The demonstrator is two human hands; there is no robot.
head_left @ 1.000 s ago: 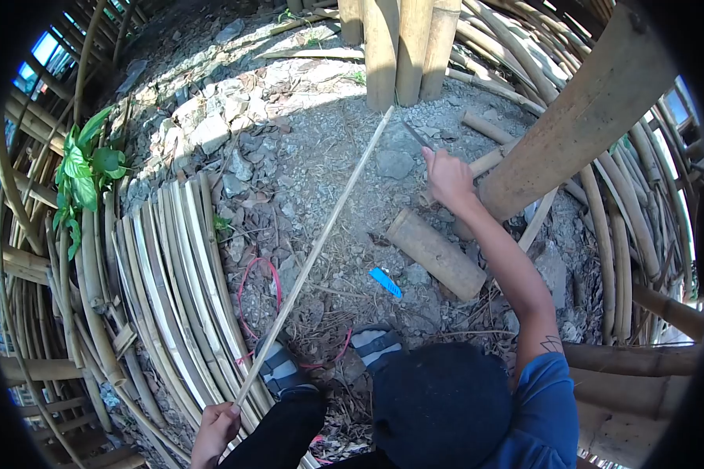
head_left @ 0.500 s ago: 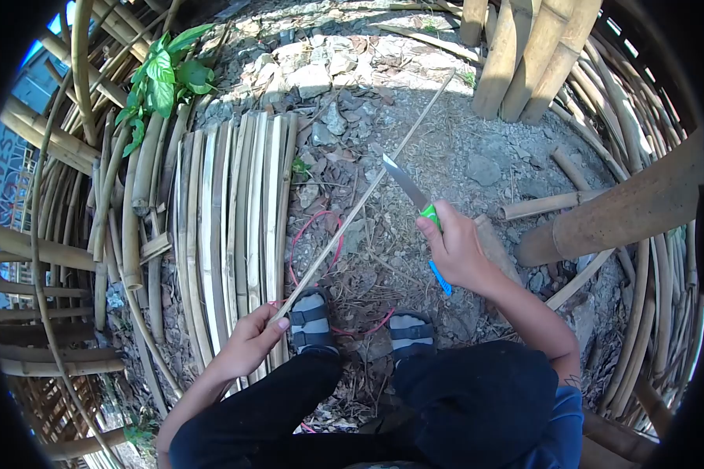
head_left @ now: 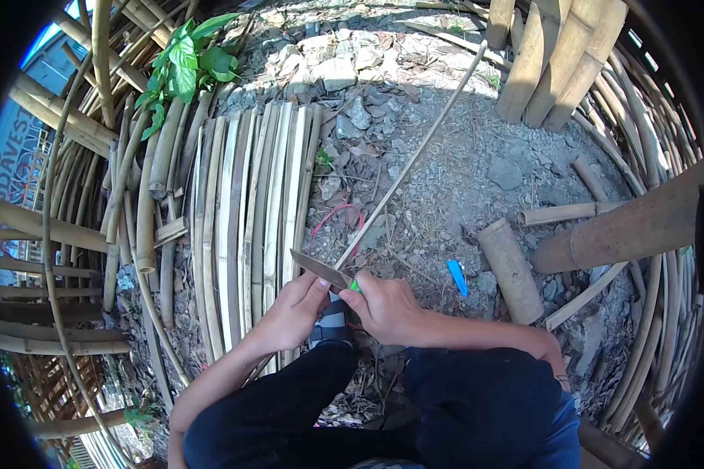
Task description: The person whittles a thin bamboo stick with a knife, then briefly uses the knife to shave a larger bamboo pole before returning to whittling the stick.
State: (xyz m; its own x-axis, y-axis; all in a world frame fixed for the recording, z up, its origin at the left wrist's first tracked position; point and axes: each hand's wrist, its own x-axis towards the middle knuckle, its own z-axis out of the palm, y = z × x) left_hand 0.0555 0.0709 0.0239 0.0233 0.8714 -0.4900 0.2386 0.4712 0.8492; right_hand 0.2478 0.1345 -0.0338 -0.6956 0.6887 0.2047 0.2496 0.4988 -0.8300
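Note:
A long thin bamboo strip [head_left: 409,169] runs from my hands up and to the right over the ground. My left hand [head_left: 296,311] is closed around its near end, thumb on top. My right hand [head_left: 387,309] grips a knife [head_left: 321,270] by its green handle, most of which the fingers cover. The blade points left and lies across the strip close to my left thumb. Both hands are almost side by side, over my sandalled foot [head_left: 332,322].
Split bamboo strips [head_left: 246,227] lie in a row at my left. A blue piece [head_left: 457,277] rests on the stony ground, near a short bamboo piece [head_left: 511,270]. Upright bamboo posts [head_left: 547,62] stand at upper right. A pink loop [head_left: 332,223] lies beyond my hands.
My right hand has brought the knife down and left, from above the strip onto its near end. My left hand has shifted right and up, still holding the strip.

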